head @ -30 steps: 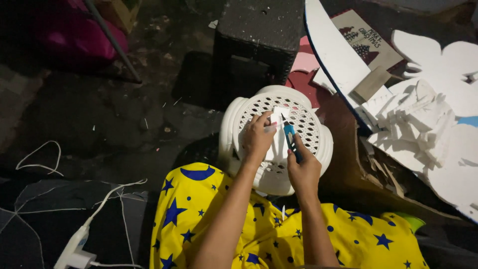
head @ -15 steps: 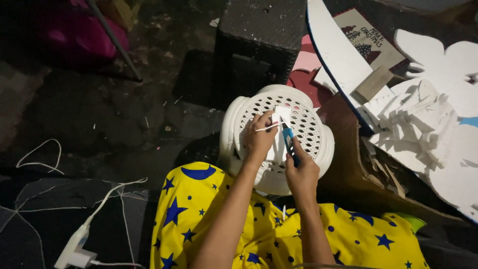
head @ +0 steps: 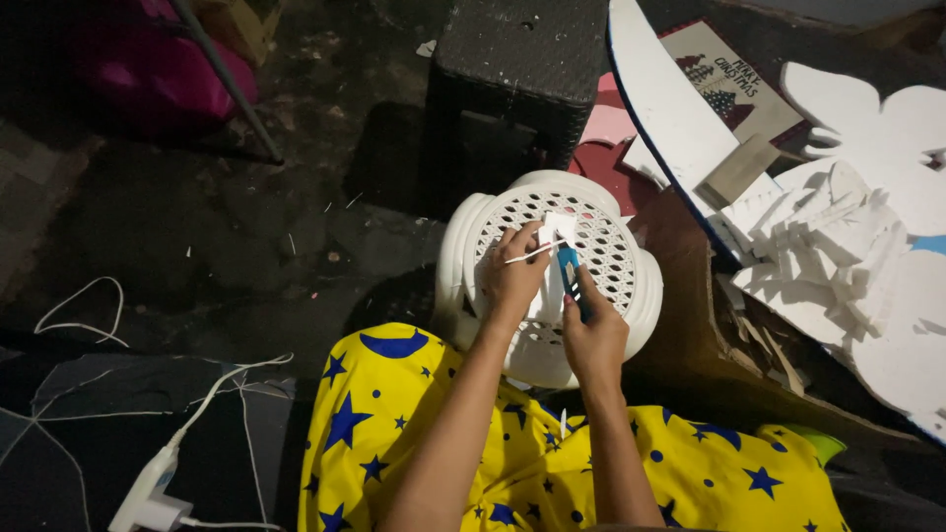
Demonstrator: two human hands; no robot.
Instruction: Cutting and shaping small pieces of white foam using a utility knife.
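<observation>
My left hand (head: 514, 274) holds a small white foam piece (head: 558, 230) over the seat of a white plastic stool (head: 616, 256). A thin white sliver (head: 530, 254) sticks out sideways from that hand. My right hand (head: 591, 335) grips a blue-handled cutter (head: 571, 274) with its tip up against the foam piece. Both hands are close together above the stool's latticed top. My lap is covered by yellow cloth with blue stars and moons (head: 414, 433).
A dark woven stool (head: 517, 64) stands beyond the white one. To the right lie large white foam boards (head: 670, 108) and a heap of foam offcuts (head: 838, 246) on cardboard. A white charger and cable (head: 158, 488) lie at lower left, a pink bag (head: 168, 59) upper left.
The thin white sliver has come away from the foam piece and now sticks out to the left. Both hands stay over the stool, barely shifted.
</observation>
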